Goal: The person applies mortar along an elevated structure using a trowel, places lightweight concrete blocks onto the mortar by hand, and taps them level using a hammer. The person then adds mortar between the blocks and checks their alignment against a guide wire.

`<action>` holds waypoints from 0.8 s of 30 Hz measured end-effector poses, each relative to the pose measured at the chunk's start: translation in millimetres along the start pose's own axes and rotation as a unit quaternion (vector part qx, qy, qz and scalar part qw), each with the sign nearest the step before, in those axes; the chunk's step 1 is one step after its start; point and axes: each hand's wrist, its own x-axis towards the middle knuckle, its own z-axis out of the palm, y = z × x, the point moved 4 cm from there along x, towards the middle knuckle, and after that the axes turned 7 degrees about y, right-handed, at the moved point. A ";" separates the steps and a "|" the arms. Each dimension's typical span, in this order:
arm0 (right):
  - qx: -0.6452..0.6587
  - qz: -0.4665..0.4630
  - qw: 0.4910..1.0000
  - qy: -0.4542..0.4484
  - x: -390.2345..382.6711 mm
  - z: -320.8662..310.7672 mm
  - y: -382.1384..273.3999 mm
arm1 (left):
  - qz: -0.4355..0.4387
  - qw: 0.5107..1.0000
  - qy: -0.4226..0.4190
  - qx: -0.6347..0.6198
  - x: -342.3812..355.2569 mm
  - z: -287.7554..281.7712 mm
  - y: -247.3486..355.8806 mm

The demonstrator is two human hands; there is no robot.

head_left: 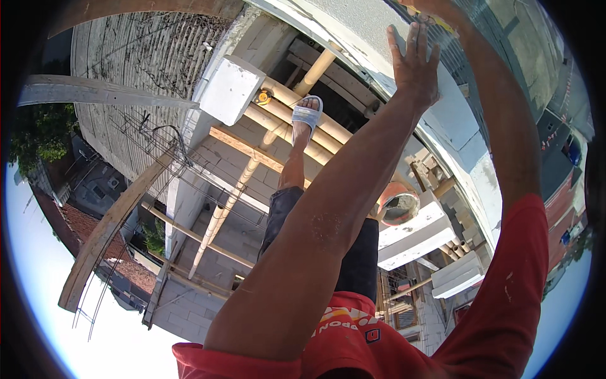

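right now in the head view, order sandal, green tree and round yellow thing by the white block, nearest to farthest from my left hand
1. Sandal, below left of your left hand
2. Round yellow thing, farther left
3. Green tree, far left edge

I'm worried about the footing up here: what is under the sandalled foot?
Pale yellow poles lie side by side beneath the sandal, visible to either side of it. The stretch directly under the sole is covered.
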 end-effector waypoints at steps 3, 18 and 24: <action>-0.010 0.060 0.998 -0.005 -9.2 -5.4 -74.3 | -0.017 0.999 -0.013 0.027 -7.3 4.5 -19.7; -0.114 0.088 0.987 0.069 -6.4 -23.7 -54.9 | -0.013 1.000 0.000 -0.011 -2.5 -2.7 -3.2; -0.035 0.038 0.981 0.189 -83.9 -103.2 -130.6 | -0.014 0.999 -0.025 -0.015 -3.6 -4.6 -11.9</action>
